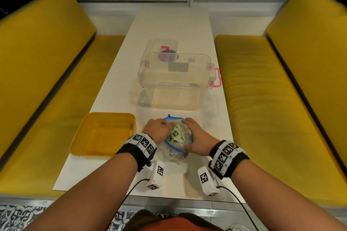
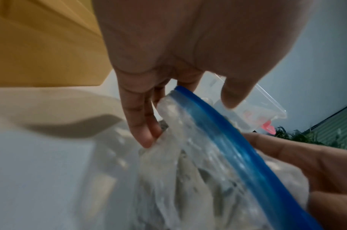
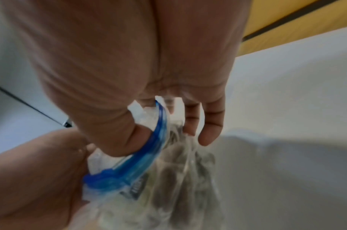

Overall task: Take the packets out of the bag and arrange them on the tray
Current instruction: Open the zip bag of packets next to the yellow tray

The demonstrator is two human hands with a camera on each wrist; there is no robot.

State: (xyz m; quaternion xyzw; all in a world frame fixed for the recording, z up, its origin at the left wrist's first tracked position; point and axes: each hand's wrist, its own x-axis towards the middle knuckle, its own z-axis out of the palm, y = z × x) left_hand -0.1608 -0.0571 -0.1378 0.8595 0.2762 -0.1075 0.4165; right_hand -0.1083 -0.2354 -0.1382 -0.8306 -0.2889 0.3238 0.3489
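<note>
Two hands work at one bag: the left hand [image 1: 157, 129] pinches the near-left part of the blue zip rim, and the right hand [image 1: 195, 137] curls thumb and fingers round the right part, so the mouth of the bag [image 1: 173, 153] gapes upward. The bag sits on the table [image 1: 174, 26], just right of the yellow tray [image 1: 78, 137] and touching neither its wall nor its rim as far as the head view shows.

By the look of it, the bag is thin, soft, crinkly film that will slump and slide if let go; the stiff blue zip strip is the sound place to hold, one hand keeping it open while the other reaches in. The packets [image 1: 175, 133] look small, flat and light, likely slick-faced; a fingertip pinch at an edge should lift one. Their count cannot be told: a few pale green ones with dark labels show at the mouth, and more lie bunched and blurred below.

One tray, with no packets visible in it. Beyond the bag stands one clear bin [image 1: 175, 80] with pink latches, and beyond that a smaller clear box [image 1: 161, 45] with something pink and dark inside.
</note>
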